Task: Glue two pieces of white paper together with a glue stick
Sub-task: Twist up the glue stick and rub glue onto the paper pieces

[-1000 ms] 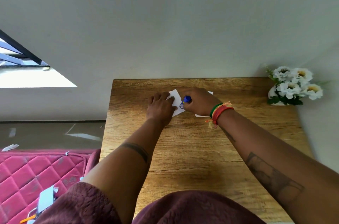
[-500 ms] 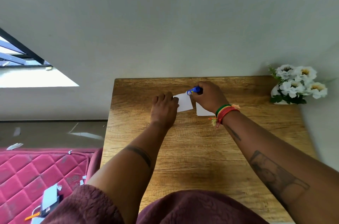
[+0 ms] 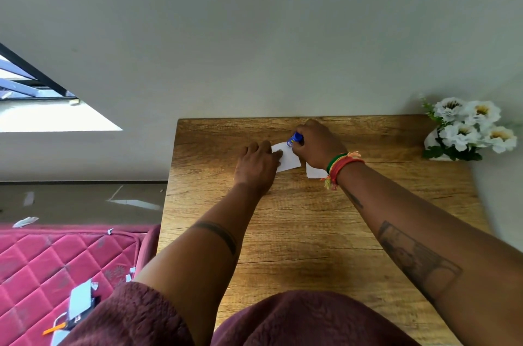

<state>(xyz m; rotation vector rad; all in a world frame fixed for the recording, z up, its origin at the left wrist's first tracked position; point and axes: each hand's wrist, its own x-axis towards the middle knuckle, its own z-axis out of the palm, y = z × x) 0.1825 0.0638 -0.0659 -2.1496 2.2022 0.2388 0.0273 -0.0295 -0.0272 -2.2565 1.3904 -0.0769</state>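
Right hand [image 3: 317, 144] grips blue glue stick [image 3: 294, 139], label unreadable; left hand [image 3: 256, 165] flat, open, pinning white paper [image 3: 288, 158]

Wooden table [image 3: 311, 232] against a pale wall. Left hand [image 3: 256, 167] flat, palm down, fingers pressing the left edge of a white paper piece [image 3: 288, 158]. Right hand [image 3: 318, 144] grips a blue glue stick [image 3: 294, 139], tip on that paper's far corner. Second paper piece [image 3: 314, 172] partly under the right wrist, just beside the first. White flowers [image 3: 469, 130] at the table's far right corner.
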